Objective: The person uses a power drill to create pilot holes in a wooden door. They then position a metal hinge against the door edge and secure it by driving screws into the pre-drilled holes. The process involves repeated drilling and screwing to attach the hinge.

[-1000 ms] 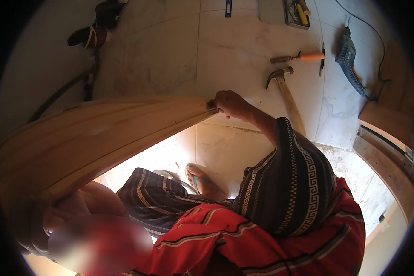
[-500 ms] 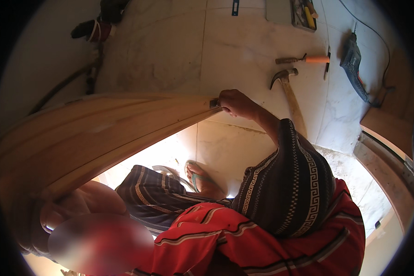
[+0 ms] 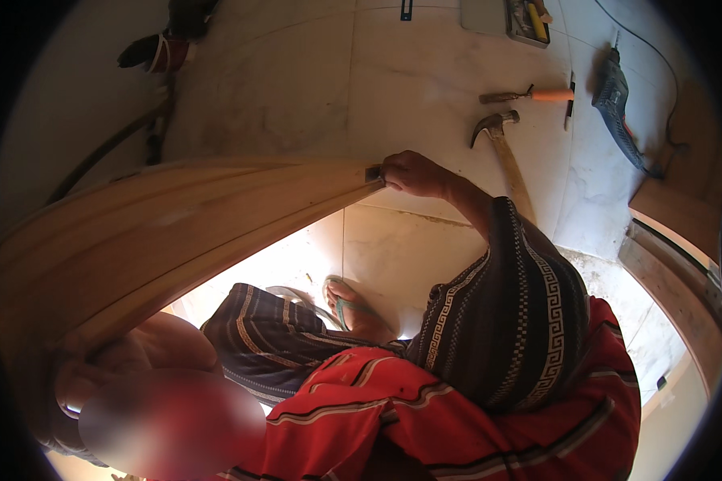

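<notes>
A long wooden door panel (image 3: 192,216) reaches from the left rim to the middle, its narrow edge facing me. A small dark metal plate (image 3: 373,173) sits at its far end. There my right hand (image 3: 413,172) is closed over the end of the panel, fingers curled down beside the plate. At the lower left, bare skin that looks like my left hand (image 3: 96,373) is against the panel's near edge. Shadow and a blurred patch hide its fingers, so its grip cannot be made out.
On the tiled floor (image 3: 425,88) lie a claw hammer (image 3: 507,156), an orange-handled chisel (image 3: 549,94) and a corded drill (image 3: 614,100). A tray with tools (image 3: 529,20) is at the far edge. A sandalled foot (image 3: 353,309) is under the panel; a wooden frame (image 3: 674,264) stands right.
The whole view has shifted slightly, so floor tools appear a little higher. My right hand stays closed at the panel's end; its wrist looks slightly turned.
</notes>
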Action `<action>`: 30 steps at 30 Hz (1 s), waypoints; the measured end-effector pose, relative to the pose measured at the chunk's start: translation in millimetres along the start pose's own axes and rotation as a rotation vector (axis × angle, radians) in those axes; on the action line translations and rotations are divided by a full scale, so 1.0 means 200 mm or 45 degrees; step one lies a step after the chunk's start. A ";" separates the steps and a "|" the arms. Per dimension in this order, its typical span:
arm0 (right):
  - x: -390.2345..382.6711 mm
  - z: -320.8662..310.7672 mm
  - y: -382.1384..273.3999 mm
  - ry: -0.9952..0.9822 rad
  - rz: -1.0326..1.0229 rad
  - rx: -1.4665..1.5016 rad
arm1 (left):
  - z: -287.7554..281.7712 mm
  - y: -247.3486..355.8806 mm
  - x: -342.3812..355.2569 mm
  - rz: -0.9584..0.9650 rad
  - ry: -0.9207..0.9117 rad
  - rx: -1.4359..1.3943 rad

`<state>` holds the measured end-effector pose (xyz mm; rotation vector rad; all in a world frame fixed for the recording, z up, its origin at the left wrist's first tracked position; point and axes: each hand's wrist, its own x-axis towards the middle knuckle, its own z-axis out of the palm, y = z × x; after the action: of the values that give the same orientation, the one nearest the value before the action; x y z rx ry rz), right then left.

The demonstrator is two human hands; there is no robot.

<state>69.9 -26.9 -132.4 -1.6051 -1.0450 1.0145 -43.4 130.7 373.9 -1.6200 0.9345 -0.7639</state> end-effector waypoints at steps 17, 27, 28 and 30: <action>0.08 -0.03 -0.16 -0.118 0.092 -0.253 | 0.02 -0.04 0.00 0.024 -0.002 -0.020; -0.01 -0.18 -0.13 -0.196 0.204 0.199 | 0.03 -0.01 0.00 0.041 -0.002 0.026; -0.02 -0.15 -0.14 -0.191 0.203 0.180 | 0.02 0.00 -0.01 0.049 -0.015 0.019; -0.01 -0.13 -0.13 -0.192 0.209 0.181 | 0.02 -0.01 -0.01 0.065 -0.030 0.016</action>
<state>89.8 -30.2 -100.6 -1.5352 -0.9283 1.3080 -40.4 133.8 374.5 -1.5848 0.9492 -0.7127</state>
